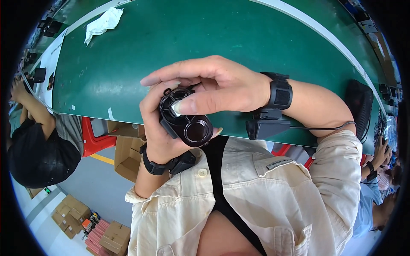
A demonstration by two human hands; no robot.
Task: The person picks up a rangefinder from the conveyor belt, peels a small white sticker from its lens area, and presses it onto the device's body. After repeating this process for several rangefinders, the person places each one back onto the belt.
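A glossy dark brown housing (197, 131) is held just past the table's near edge, in front of my chest. It has a spoked round opening at its upper end and a ringed circular face lower down. My left hand (154, 115) is wrapped round its left side, with a fingertip showing at its right edge. From the right, my right hand (222, 87) reaches over it. The right thumb presses into the spoked opening, while the fingers extend over the far side. Something pale shows at the thumb tip; whether it is the nail or a small piece, I cannot tell.
A crumpled white cloth or tissue (103, 24) lies on the green table (277, 42) at the far left. A black pouch (358, 100) is at the right. Another person (40, 145) works at the left. Below stand an open carton (127, 160) and a red stool (96, 138).
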